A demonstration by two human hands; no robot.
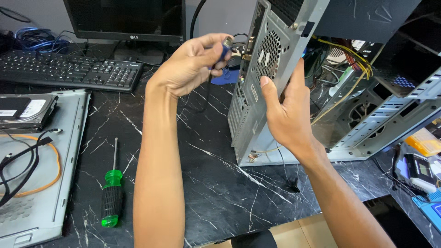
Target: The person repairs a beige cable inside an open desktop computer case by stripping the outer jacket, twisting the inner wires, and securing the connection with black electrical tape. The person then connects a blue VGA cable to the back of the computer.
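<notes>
Left hand [193, 64] is pinching a blue cable plug [225, 47] right by the back of the PC case [257, 92]. Right hand [287, 110] grips the case's rear edge. Green screwdriver [111, 193] lies on the desk [220, 183], well left of the case.

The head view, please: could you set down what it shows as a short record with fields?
Surface: black marble-patterned table
Left hand: pinches a blue cable plug near the rear panel of the case
Right hand: grips the rear edge of the grey computer case, which has its side open
Wiring: yellow wires show inside the case
Tool: green-handled screwdriver lies apart, left of the left arm
Far left: hard drive on a grey metal panel
Behind: black keyboard, monitor
</notes>
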